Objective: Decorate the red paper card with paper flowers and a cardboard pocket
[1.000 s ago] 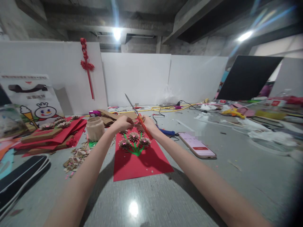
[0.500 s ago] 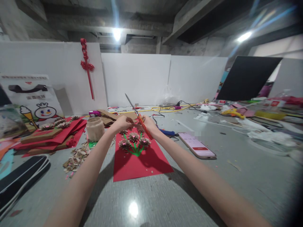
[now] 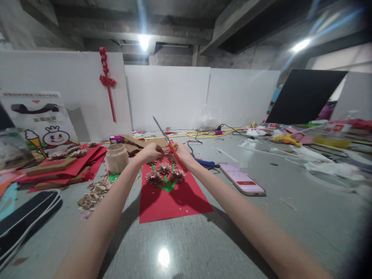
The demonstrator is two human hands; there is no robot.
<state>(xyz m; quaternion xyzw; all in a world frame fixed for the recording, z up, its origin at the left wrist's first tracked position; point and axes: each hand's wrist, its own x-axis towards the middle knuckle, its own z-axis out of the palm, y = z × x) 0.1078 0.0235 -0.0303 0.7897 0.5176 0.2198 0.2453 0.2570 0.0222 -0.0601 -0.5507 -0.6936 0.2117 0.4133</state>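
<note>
My right hand (image 3: 181,154) is closed round red-handled scissors (image 3: 166,138), whose blades point up and to the left. My left hand (image 3: 151,151) is pinched shut just left of the blades, on something too small to make out. Both hands hover over the far edge of a red paper sheet (image 3: 171,199) lying on the grey table. On that sheet sit three brown paper flowers (image 3: 164,173) with green stems.
A phone (image 3: 241,179) lies right of the red sheet. A small brown jar (image 3: 116,157) and a heap of brown paper scraps (image 3: 93,193) are to the left, with stacked red sheets and flowers (image 3: 62,162). Cables, a yellow glue gun (image 3: 286,138) and clutter fill the far right.
Almost nothing differs; my hands and the scissors stay in the same place over the sheet's far edge, with only a slight shift of the fingers.
</note>
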